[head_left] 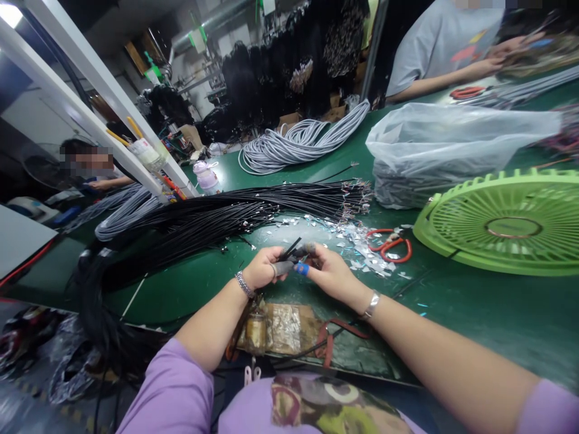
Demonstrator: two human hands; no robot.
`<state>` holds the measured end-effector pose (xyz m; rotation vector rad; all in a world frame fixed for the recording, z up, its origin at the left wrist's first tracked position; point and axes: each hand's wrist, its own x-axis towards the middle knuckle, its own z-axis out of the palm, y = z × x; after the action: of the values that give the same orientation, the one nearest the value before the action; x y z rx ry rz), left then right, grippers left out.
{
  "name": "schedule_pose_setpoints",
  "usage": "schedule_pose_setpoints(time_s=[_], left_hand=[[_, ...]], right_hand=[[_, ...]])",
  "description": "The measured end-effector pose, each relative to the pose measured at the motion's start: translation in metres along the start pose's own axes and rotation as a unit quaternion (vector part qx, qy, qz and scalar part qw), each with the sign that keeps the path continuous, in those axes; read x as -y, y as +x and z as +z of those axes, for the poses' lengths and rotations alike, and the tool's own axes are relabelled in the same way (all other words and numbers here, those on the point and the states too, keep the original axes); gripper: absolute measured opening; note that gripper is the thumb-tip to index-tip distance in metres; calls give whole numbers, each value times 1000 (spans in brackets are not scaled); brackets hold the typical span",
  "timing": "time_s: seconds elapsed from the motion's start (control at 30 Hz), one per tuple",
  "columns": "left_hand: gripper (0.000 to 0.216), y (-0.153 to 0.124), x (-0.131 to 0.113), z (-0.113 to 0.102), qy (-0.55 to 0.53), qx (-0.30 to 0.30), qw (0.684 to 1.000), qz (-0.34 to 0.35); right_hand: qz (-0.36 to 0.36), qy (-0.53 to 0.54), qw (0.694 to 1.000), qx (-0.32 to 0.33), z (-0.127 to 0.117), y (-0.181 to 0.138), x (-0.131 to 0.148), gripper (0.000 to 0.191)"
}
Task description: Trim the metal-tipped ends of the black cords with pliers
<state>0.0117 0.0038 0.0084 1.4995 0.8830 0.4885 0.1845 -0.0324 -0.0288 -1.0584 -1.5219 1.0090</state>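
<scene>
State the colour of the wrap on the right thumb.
The wrap is blue, seen best in the head view.

Head-worn view, close, facing forward and down over table (474, 301).

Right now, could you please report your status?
Left hand, right hand together, on black cable. Scraps and red-handled tool beyond; neither seems in the way.

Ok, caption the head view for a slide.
Left hand and right hand meet at black strands over a green table, near bundled cables.
</scene>
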Motion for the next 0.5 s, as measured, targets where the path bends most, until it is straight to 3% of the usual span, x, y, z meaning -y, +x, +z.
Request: schedule_pose_setpoints(time_s=[0.17,0.5], left_hand=[[46,-1,0,-3,-11,34,999,15],[43,1,7,-6,-42,45,998,7]], right_hand=[[10,52,999,6,1,0,8,31],[15,-16,1000,-3,4,-3,15,30]])
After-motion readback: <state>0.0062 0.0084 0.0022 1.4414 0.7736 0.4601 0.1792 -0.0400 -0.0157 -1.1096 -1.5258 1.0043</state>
